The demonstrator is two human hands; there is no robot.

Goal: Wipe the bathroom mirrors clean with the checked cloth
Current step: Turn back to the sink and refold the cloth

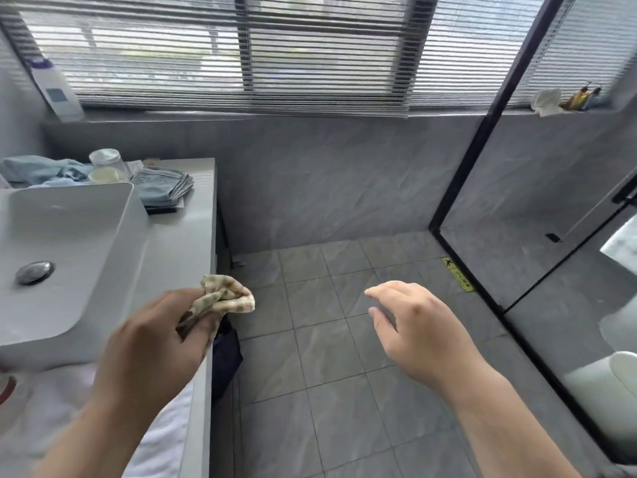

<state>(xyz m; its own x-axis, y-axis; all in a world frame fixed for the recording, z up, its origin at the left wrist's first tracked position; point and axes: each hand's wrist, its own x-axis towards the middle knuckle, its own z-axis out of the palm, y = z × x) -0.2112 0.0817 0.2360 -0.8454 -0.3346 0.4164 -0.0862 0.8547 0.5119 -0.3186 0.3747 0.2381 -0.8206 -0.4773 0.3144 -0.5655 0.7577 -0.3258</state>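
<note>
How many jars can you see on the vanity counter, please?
2: a clear jar with a white lid behind the basin, and a squat cream-lidded jar just in front of it. The blue cloths may hide others.

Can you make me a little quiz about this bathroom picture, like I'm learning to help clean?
1. Which hand grips the checked cloth?
2. True or false: the right hand holds a sponge.
3. The folded blue towels lie: A) in the sink, B) on the counter behind the sink, C) on the floor.

Key: 1. The left hand. 2. False; it holds nothing. 3. B.
</note>
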